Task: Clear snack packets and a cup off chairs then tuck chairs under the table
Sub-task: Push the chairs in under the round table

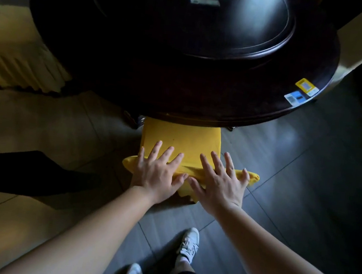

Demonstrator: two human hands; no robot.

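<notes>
Yellow chair (181, 139) part under dark table (181, 95); left hand (156, 175), right hand (220, 183) flat on backrest — fingers spread.

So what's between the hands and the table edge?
Head view: only the chair's bare yellow seat lies between the left hand, right hand and the table; no packets or cup on it.

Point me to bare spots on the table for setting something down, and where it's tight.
Bare: the table rim band nearest the yellow chair, and most of the turntable. Two stickers occupy the rim's right edge. Tight: the left hand and right hand press flat on the chair top.
</notes>
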